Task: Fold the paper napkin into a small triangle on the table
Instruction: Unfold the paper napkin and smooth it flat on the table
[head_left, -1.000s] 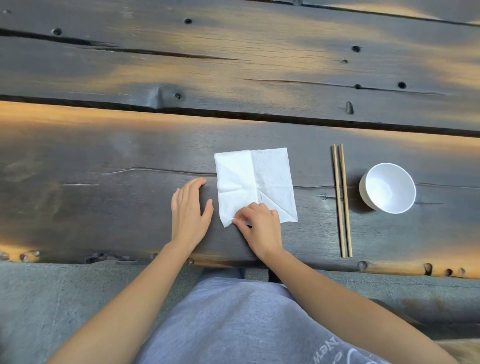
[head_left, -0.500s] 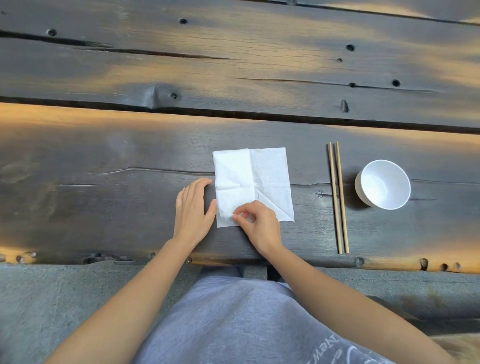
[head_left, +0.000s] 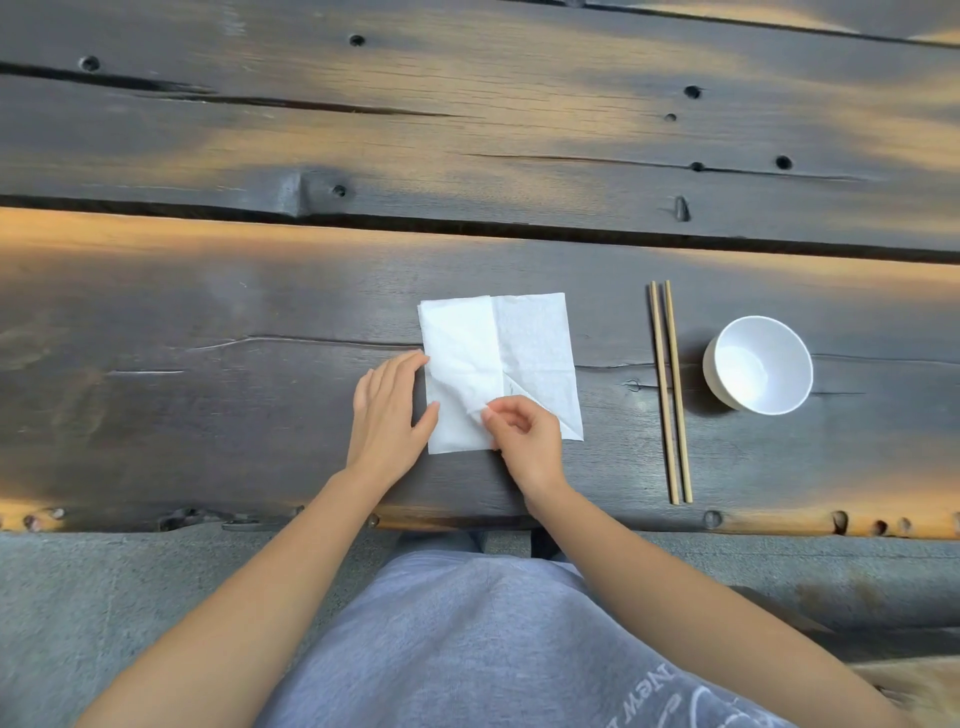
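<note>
A white napkin (head_left: 498, 364) lies mostly flat near the front edge of the dark wooden tabletop (head_left: 208, 322), creased down its middle. The left hand (head_left: 387, 415) rests flat with fingers spread, touching the napkin's left edge, while the right hand (head_left: 524, 436) pinches a lifted fold near its front edge. Toward the right edge lie 2 chopsticks (head_left: 670, 389) beside a white bowl (head_left: 758, 364).

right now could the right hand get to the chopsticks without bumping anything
Probably yes. The right hand rests on the napkin, and only bare table lies between it and the chopsticks. The bowl sits beyond them, out of the way.
</note>
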